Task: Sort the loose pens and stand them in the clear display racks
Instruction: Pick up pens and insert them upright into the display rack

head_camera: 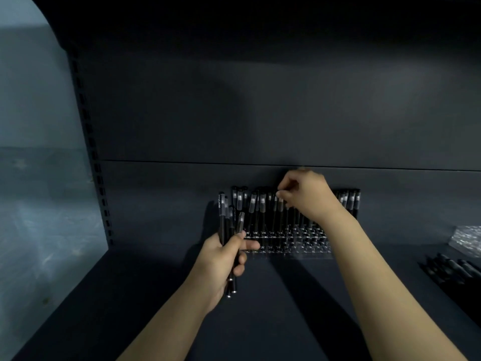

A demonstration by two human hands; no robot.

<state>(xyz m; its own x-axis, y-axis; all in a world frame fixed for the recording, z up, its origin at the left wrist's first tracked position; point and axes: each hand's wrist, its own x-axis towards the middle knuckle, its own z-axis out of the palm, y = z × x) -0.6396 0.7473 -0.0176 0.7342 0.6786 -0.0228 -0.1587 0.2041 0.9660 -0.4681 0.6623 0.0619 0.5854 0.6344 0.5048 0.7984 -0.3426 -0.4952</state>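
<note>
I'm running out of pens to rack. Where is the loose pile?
Head view, far right: the loose pens lie on the shelf, just in front of a clear plastic item.

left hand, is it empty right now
No, the left hand grips a bundle of black pens.

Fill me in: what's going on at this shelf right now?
A person is filling a clear rack on a dark shelf with black pens. The left hand grips a bundle of pens; the right hand pinches the top of a pen standing in the rack. Front holes look empty. More loose pens lie at right.
</note>
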